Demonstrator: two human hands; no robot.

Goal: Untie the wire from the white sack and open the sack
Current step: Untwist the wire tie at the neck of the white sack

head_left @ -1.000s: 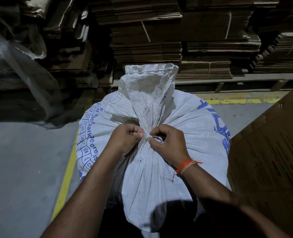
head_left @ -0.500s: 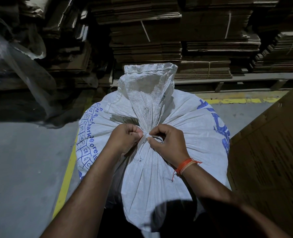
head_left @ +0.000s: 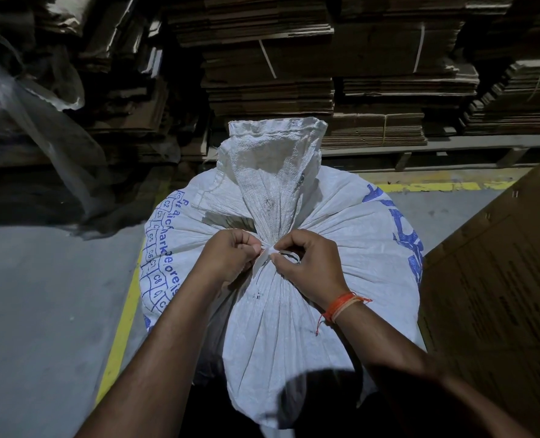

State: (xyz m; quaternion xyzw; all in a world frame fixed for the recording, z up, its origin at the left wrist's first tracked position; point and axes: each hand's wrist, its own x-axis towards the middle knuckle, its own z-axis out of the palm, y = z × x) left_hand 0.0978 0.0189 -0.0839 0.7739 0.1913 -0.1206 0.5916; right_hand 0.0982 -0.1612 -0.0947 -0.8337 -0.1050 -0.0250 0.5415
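A full white woven sack (head_left: 335, 222) with blue print stands in front of me, its neck gathered and its loose top flaring upward. A pale wire tie (head_left: 270, 249) binds the neck. My left hand (head_left: 230, 256) pinches the tie from the left with curled fingers. My right hand (head_left: 309, 263) pinches it from the right, with a small loop of the tie showing by its fingers. An orange thread band sits on my right wrist. Most of the knot is hidden between my fingertips.
Stacks of flattened cardboard (head_left: 373, 90) fill the shelves and pallets behind the sack. A large cardboard sheet (head_left: 499, 295) leans at the right. Clear plastic wrap (head_left: 25, 121) hangs at the left. Yellow floor lines (head_left: 120, 327) run beside the sack on grey concrete.
Both hands stay at the sack's neck and only the fingers have shifted slightly on the tie. The sack has not moved.
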